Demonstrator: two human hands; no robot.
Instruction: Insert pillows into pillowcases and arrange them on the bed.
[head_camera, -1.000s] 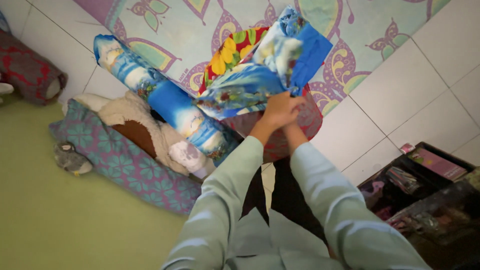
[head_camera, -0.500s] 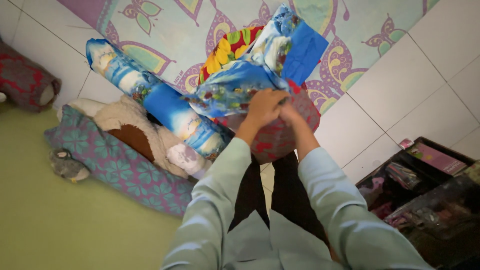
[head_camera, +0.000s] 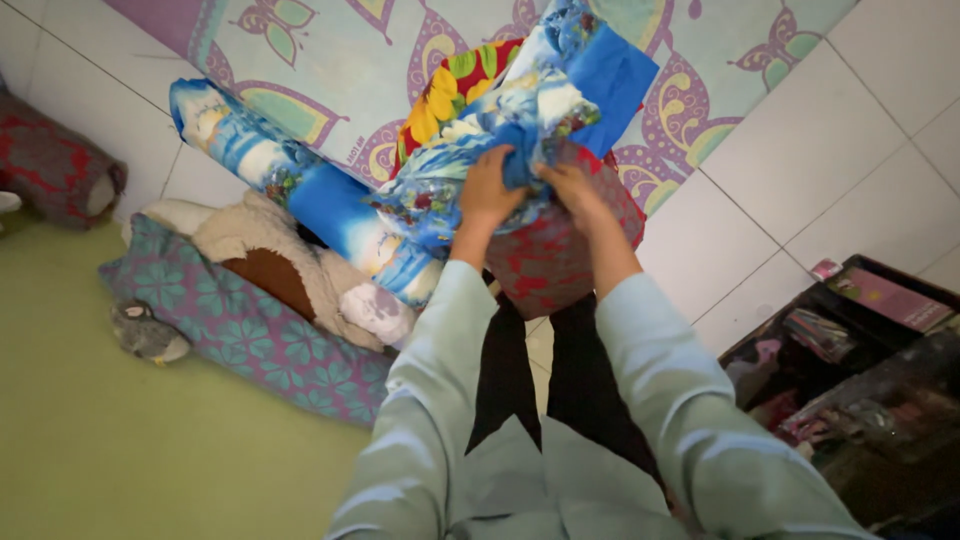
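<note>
My left hand (head_camera: 486, 192) and my right hand (head_camera: 572, 188) both grip a blue scenic-print cover (head_camera: 520, 110) bunched over the top of a red patterned pillow (head_camera: 560, 255) standing between my arms. The hands are a little apart, fingers closed in the cloth. Behind the cover shows a red cloth with yellow sunflowers (head_camera: 450, 90). A blue scenic-print bolster (head_camera: 300, 190) lies just left of my left hand.
A butterfly-patterned mat (head_camera: 350, 50) covers the white tiled floor (head_camera: 800, 170) ahead. At left lie a teal floral pillow (head_camera: 250, 335), a cream and brown plush toy (head_camera: 290, 265), a small grey plush (head_camera: 148, 335) and a red bolster (head_camera: 55, 170). A dark box of items (head_camera: 850, 370) stands at right.
My hands, clasped together before, have moved apart and slightly up, pulling the blue cover over the red pillow's top. The pillow has risen a little between my arms.
</note>
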